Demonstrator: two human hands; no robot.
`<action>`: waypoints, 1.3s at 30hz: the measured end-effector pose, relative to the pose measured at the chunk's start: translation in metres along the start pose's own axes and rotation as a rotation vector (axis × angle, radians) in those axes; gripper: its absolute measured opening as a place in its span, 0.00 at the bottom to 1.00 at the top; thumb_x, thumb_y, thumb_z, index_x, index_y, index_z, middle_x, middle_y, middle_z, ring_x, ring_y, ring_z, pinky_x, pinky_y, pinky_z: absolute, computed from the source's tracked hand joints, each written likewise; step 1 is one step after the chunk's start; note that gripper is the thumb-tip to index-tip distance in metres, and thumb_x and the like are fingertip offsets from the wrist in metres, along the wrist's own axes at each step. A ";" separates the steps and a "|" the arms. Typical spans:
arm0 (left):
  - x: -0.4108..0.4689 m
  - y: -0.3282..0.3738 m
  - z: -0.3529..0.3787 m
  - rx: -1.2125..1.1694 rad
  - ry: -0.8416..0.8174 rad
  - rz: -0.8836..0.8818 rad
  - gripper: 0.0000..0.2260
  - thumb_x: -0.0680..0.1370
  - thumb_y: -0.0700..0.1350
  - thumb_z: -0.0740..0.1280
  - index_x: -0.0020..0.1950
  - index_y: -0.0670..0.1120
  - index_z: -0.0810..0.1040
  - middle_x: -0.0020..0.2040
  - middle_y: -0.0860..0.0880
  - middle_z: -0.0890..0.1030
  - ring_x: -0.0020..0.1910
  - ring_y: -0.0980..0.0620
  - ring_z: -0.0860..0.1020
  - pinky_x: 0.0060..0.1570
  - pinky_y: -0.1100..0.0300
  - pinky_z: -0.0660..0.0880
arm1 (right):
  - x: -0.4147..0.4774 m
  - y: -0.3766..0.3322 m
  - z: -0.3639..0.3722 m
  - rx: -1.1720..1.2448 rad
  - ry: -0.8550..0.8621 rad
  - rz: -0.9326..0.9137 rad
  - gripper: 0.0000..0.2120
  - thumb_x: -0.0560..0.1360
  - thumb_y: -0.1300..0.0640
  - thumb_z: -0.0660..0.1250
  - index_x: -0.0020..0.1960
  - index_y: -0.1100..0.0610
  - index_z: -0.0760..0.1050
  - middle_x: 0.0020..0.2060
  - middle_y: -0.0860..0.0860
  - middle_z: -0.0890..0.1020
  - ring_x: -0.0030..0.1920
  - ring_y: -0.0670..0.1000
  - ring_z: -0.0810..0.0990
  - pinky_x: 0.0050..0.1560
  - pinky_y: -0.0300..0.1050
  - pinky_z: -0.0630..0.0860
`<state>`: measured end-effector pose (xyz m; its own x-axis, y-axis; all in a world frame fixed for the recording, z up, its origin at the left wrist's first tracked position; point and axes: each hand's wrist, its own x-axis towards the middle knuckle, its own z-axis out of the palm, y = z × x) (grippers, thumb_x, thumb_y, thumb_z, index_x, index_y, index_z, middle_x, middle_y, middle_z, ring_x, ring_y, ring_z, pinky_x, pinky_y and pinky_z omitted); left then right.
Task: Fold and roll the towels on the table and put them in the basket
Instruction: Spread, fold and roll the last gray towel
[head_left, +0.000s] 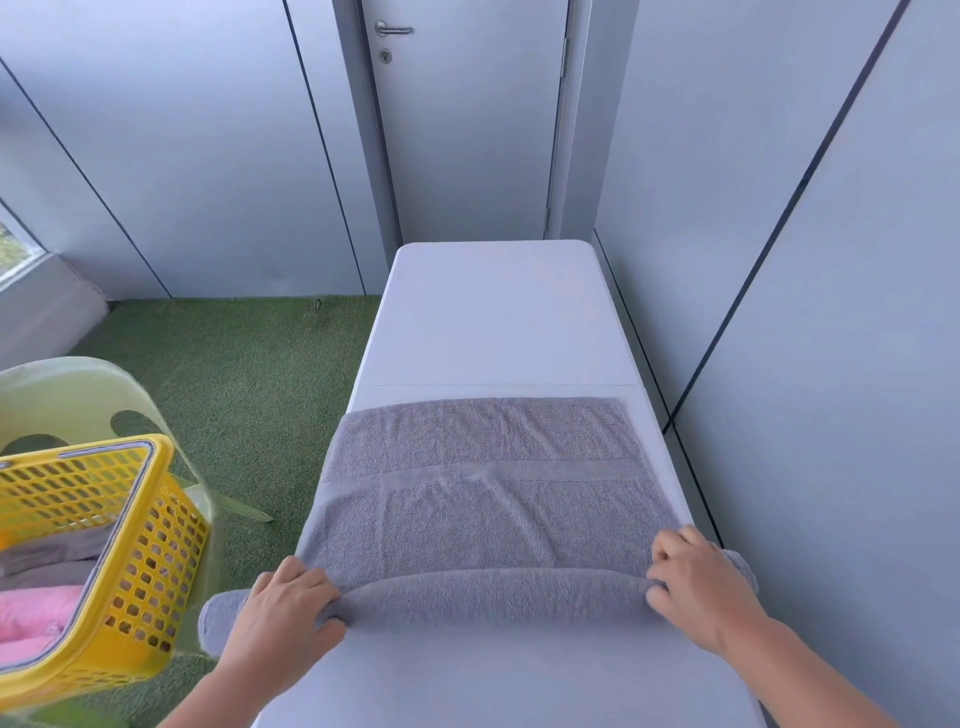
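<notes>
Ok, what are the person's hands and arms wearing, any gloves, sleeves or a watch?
Nothing visible. The left hand and right hand are bare, with no gloves or rings. The left forearm and right forearm are uncovered down to the frame's edge: no sleeve, cuff, watch or bracelet shows.

Grey towel part-rolled at the near end of my desk.
I see my left hand (283, 605) and right hand (696, 584) gripping the roll of the grey towel (483, 499) near its two ends; off the white desk's (498, 322) left edge sits a yellow basket (150, 545) holding grey and pink towels.
</notes>
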<state>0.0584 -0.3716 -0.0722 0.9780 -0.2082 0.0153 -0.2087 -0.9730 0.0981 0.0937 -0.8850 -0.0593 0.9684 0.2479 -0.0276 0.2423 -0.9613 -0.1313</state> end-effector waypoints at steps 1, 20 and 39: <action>0.001 0.000 -0.001 0.004 0.007 -0.006 0.08 0.65 0.56 0.63 0.31 0.53 0.71 0.35 0.60 0.69 0.43 0.53 0.69 0.40 0.58 0.65 | 0.001 0.001 0.001 0.017 -0.006 0.013 0.09 0.63 0.52 0.67 0.25 0.49 0.72 0.34 0.40 0.68 0.39 0.46 0.69 0.32 0.40 0.70; 0.007 0.003 -0.002 -0.001 -0.035 -0.037 0.12 0.63 0.57 0.66 0.45 0.59 0.74 0.39 0.65 0.74 0.46 0.55 0.71 0.43 0.58 0.69 | 0.005 0.002 0.010 -0.012 -0.087 0.024 0.04 0.60 0.50 0.64 0.33 0.48 0.75 0.29 0.38 0.71 0.39 0.46 0.67 0.37 0.42 0.66; 0.007 -0.001 -0.001 0.008 -0.086 -0.031 0.23 0.63 0.61 0.72 0.57 0.62 0.76 0.50 0.65 0.75 0.50 0.54 0.72 0.46 0.56 0.74 | 0.004 0.005 0.013 0.046 -0.083 0.034 0.17 0.58 0.53 0.70 0.47 0.45 0.81 0.41 0.35 0.79 0.48 0.46 0.73 0.46 0.43 0.74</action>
<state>0.0652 -0.3720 -0.0714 0.9800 -0.1849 -0.0730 -0.1783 -0.9799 0.0892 0.0982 -0.8867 -0.0733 0.9673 0.2264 -0.1143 0.2048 -0.9632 -0.1742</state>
